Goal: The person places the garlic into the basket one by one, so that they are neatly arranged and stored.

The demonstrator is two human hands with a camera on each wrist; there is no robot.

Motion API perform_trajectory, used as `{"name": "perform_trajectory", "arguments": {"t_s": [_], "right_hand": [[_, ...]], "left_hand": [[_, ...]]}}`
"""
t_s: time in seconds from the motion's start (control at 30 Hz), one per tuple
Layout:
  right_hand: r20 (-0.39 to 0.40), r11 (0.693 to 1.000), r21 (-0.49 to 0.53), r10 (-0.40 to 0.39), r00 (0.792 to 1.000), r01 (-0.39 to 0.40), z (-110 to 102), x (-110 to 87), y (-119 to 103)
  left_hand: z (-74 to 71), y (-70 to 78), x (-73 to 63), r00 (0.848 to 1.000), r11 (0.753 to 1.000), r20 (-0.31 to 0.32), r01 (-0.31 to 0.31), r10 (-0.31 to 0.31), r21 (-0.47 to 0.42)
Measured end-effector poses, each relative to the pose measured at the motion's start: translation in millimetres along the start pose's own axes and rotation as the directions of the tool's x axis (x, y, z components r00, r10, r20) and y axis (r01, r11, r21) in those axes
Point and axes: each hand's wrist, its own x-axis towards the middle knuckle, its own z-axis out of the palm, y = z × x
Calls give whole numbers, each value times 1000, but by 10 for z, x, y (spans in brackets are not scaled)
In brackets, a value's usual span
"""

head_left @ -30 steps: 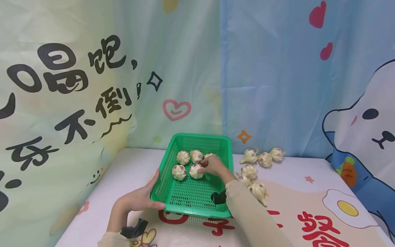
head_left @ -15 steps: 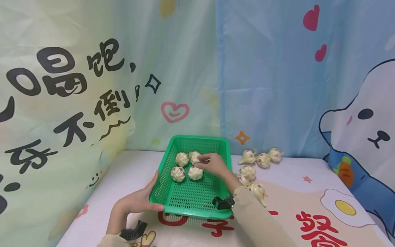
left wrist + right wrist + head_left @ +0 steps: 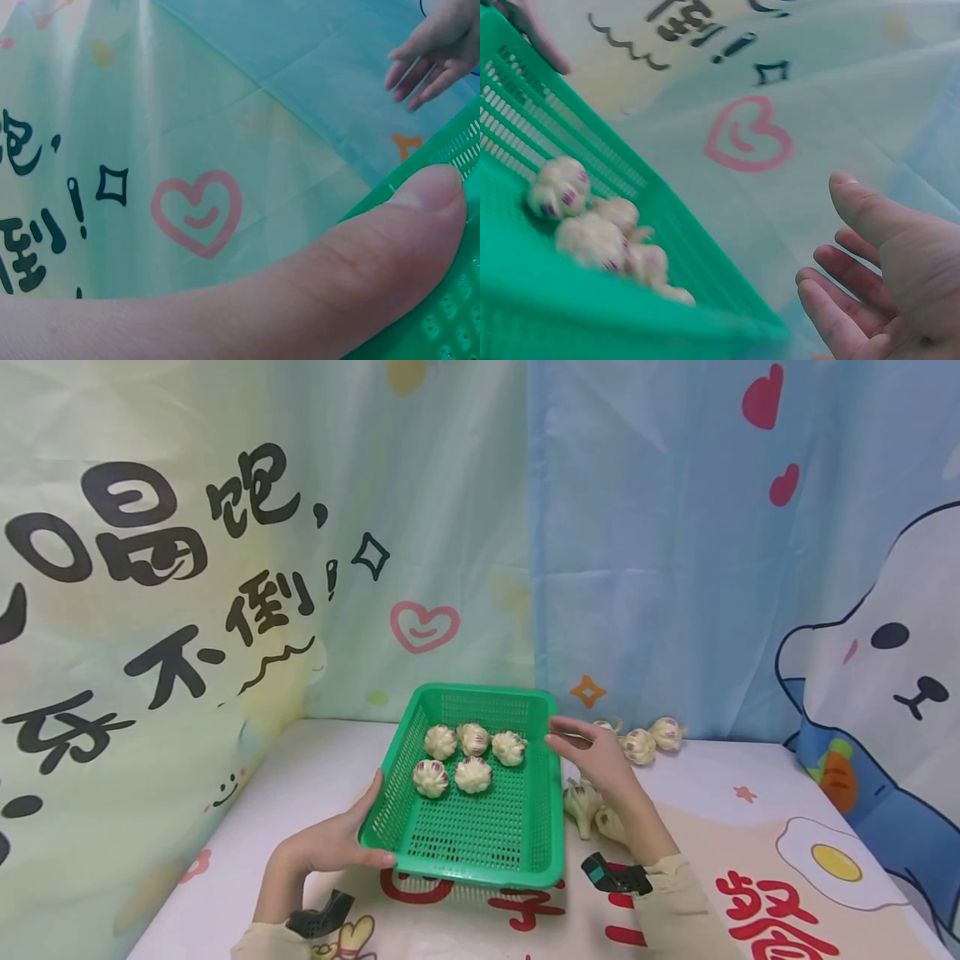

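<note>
A green plastic basket [image 3: 480, 871] stands tilted at the middle of the table, several garlic bulbs [image 3: 473, 774] lying in its back half. My left hand [image 3: 328, 843] grips its near left corner, thumb over the rim; in the left wrist view the thumb [image 3: 375, 255] lies against the green plastic and the other fingers are hidden. Just outside the right rim, my right hand [image 3: 600, 762] hangs in the air with loosely bent fingers and nothing between them. Beneath and beside it are more garlic bulbs [image 3: 582, 806], partly covered by the hand and forearm.
Farther back on the right, garlic bulbs [image 3: 666, 735] lie near the curtain [image 3: 465, 527] that hangs behind the table. The printed tablecloth [image 3: 738, 827] reaches to the right edge. A black wrist camera [image 3: 617, 874] sits on each wrist.
My right hand has let go of a garlic bulb in the basket's back right and moved out over the right rim. My left hand stays on the basket corner.
</note>
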Motion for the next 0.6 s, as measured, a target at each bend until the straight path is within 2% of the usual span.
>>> {"name": "perform_trajectory", "arguments": {"t_s": [0.2, 0.47, 0.6], "right_hand": [[-76, 1000, -11, 15, 997, -16, -257, -264, 197], [-120, 988, -151, 17, 993, -35, -368, -469, 522], [-188, 972, -215, 54, 981, -95, -408, -571, 644]], "left_hand": [[-4, 18, -16, 1000, 1000, 4, 19, -19, -3], [-6, 28, -22, 1000, 1000, 6, 15, -15, 1], [1, 34, -20, 1000, 1000, 8, 9, -9, -13]]}}
